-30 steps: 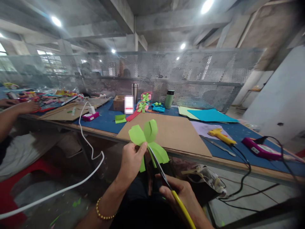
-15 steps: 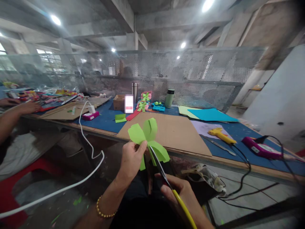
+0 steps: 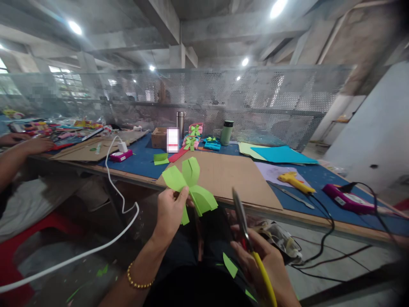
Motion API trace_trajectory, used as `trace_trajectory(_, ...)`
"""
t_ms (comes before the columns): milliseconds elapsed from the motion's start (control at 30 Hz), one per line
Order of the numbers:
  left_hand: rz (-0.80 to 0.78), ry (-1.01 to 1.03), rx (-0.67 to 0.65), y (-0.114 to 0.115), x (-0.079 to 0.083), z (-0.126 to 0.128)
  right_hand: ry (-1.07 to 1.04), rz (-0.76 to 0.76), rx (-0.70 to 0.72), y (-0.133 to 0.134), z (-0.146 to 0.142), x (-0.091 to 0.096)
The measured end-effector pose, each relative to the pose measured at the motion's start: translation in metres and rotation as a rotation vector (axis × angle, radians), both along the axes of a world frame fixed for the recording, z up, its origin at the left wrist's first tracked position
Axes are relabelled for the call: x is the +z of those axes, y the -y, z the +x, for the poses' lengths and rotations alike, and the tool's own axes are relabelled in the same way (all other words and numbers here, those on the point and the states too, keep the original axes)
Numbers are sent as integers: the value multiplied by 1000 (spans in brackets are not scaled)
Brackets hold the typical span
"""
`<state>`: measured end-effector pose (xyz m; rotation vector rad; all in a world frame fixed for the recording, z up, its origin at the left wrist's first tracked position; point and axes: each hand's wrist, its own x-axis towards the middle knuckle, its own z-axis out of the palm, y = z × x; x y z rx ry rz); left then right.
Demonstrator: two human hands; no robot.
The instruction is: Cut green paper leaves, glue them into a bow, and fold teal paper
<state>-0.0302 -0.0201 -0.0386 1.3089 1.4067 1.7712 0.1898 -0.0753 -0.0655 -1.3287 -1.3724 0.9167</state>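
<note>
My left hand [image 3: 169,211] pinches a bright green paper bow [image 3: 188,185] with looped petals, held up in front of the table edge. My right hand [image 3: 262,262] grips yellow-handled scissors [image 3: 247,238], blades pointing up and away from the bow, to its right. A small green paper offcut [image 3: 230,265] hangs in the air or lies on my dark lap below the bow. A gold bead bracelet [image 3: 136,279] is on my left wrist.
A long table with blue mat [image 3: 140,160] carries a brown cardboard sheet [image 3: 230,172], yellow glue gun [image 3: 295,181], magenta device [image 3: 347,199], coloured paper sheets [image 3: 281,154], finished bows [image 3: 193,138], flasks [image 3: 226,132]. White cable [image 3: 111,187] hangs left. Another person's arms [image 3: 19,151] rest at far left.
The scissors have left the bow and swung right with blades upright. A green scrap has come off below. My left hand shifted the bow slightly left.
</note>
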Motion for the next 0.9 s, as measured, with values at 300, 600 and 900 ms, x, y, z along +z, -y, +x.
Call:
trace_trajectory(300,-23,185,-56,7,-5,21,-386,134,65,-36,-32,-2)
trace_trajectory(600,-49,503,-211,15,-10,46,-538,135,56,-31,-48,0)
trace_trajectory(900,-30,482,-124,2,-14,31,-410,166,-59,-32,-33,-10)
